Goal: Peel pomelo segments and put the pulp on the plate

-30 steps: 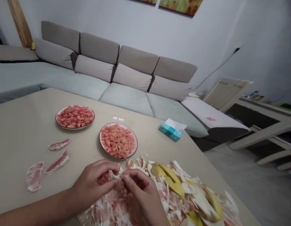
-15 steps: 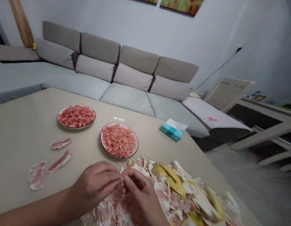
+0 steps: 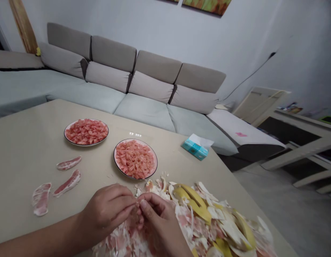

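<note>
The left hand (image 3: 113,210) and right hand (image 3: 161,221) meet fingertip to fingertip, thumbs and fingers clamped on a small pinkish citrus piece (image 3: 138,205), mostly hidden by them, above the near heap of yellow peel and pale membrane (image 3: 205,221); at left lie three citrus segments (image 3: 66,184), rosy, curved, streaked with white pith; farther off, a left plate (image 3: 71,142) and a right plate (image 3: 119,170) hold loose, glistening pink flesh (image 3: 134,159).

Long grey sofa (image 3: 144,109) before a pale wall (image 3: 122,21), grey floor (image 3: 264,196) at right
</note>
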Tool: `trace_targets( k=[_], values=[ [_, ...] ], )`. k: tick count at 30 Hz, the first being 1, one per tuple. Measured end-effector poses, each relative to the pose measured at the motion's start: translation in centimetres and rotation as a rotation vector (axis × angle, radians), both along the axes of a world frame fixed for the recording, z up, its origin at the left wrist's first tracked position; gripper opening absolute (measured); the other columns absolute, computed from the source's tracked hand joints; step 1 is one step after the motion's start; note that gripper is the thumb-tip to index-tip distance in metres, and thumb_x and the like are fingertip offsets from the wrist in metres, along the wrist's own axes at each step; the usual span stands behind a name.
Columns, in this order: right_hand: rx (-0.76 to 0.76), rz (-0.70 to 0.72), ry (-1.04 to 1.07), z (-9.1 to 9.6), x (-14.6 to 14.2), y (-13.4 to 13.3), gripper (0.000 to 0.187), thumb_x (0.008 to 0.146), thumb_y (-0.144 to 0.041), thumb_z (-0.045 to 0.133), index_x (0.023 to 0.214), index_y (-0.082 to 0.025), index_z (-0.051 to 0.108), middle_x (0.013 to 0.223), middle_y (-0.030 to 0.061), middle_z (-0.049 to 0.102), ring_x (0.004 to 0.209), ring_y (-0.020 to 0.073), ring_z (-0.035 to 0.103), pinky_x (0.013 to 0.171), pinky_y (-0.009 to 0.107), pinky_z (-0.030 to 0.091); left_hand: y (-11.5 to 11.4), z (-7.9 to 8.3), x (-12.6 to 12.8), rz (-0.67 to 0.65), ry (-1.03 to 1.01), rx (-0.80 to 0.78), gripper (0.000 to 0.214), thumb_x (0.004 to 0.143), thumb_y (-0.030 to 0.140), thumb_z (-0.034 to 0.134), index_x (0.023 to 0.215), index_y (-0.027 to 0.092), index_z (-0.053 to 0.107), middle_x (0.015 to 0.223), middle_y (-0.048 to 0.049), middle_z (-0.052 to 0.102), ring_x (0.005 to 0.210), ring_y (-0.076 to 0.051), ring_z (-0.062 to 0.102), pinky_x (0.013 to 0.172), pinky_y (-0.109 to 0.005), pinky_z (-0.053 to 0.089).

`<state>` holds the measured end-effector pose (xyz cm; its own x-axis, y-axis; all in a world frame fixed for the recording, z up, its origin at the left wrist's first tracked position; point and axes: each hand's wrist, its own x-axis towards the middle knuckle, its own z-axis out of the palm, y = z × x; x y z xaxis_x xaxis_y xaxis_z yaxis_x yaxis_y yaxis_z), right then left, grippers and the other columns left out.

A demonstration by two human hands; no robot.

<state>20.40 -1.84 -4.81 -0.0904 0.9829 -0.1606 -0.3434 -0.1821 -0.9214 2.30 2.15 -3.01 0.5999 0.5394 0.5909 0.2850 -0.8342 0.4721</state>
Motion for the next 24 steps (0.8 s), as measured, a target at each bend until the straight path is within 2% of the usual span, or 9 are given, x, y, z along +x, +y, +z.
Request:
trace_targets(
  k=[6, 13, 19, 24],
  values=[
    [-0.030, 0.013, 0.043, 0.19, -0.03, -0.07, 0.028, 0.077, -0.042, 0.076, 0.077, -0.016, 0.069, 0.062, -0.0019, 0.058, 0.047, 0.0070, 0.048, 0.043, 0.018, 0.043, -0.13, 0.06, -0.25, -0.005, 0.046, 0.019, 0.026, 0.089, 0.008, 0.050, 0.111, 0.017, 0.062, 0.097, -0.0091, 0.070, 0.088, -0.019, 0.064, 0.080, -0.031, 0.051],
    [-0.047, -0.013, 0.051, 0.33, -0.45, -0.18, 0.028, 0.076, -0.040, 0.078, 0.075, -0.014, 0.068, 0.060, -0.0016, 0.061, 0.045, 0.0052, 0.050, 0.043, 0.016, 0.044, -0.17, -0.14, 0.00, 0.021, -0.004, 0.032, 0.023, 0.088, 0.009, 0.049, 0.101, 0.019, 0.065, 0.090, -0.0075, 0.070, 0.082, -0.018, 0.064, 0.075, -0.029, 0.051],
    [-0.027, -0.009, -0.007, 0.16, -0.37, -0.24, 0.028, 0.077, -0.039, 0.077, 0.080, -0.013, 0.069, 0.064, 0.0007, 0.065, 0.048, 0.0072, 0.056, 0.046, 0.017, 0.047, -0.18, -0.33, 0.32, 0.012, -0.104, -0.088, 0.016, 0.086, 0.006, 0.051, 0.085, 0.017, 0.064, 0.077, -0.0032, 0.063, 0.070, -0.013, 0.058, 0.064, -0.023, 0.046],
    [0.019, 0.057, -0.071, -0.33, 0.01, -0.37, 0.027, 0.074, -0.037, 0.079, 0.084, -0.015, 0.067, 0.061, 0.0002, 0.065, 0.049, 0.0100, 0.058, 0.048, 0.020, 0.046, -0.25, -0.51, 0.32, -0.003, -0.120, -0.186, 0.013, 0.084, 0.006, 0.054, 0.083, 0.017, 0.061, 0.075, -0.0012, 0.058, 0.069, -0.012, 0.055, 0.063, -0.021, 0.043]
  ],
)
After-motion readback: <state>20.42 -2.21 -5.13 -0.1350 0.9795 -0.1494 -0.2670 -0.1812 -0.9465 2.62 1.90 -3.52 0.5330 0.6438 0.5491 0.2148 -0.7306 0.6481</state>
